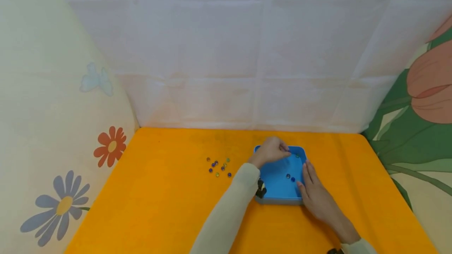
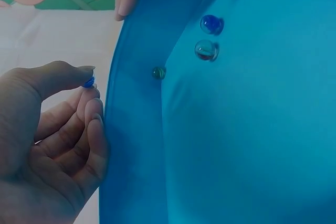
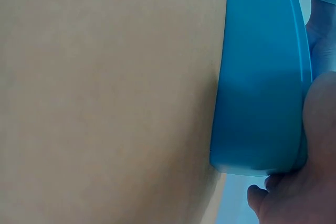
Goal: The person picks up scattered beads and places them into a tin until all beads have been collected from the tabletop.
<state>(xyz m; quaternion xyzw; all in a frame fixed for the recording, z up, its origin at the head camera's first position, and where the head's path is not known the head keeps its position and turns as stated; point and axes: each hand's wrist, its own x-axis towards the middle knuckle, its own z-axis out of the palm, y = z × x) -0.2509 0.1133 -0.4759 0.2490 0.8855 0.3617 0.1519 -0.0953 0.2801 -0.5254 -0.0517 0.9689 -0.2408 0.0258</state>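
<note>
Between thumb and fingertip my left hand (image 1: 271, 151) pinches a blue marble (image 2: 88, 82), held over the far side of a blue tray (image 1: 279, 167). Three marbles lie inside the tray: a dark blue one (image 2: 211, 24), a clear one (image 2: 206, 50) close beside it, and a greenish one (image 2: 158, 72) by the far wall. Against the tray's right side rests my right hand (image 1: 318, 199), its fingers extended along the wall and its thumb at the rim. In the right wrist view the tray's outer wall (image 3: 260, 93) shows beside that hand.
Several loose marbles (image 1: 223, 168), blue, yellowish and amber, are scattered on the orange tabletop (image 1: 159, 207) left of the tray. A white cloth (image 1: 212, 50) hangs behind the table, with flower-printed cloths at both sides. My left forearm (image 1: 229, 211) reaches past the tray's left edge.
</note>
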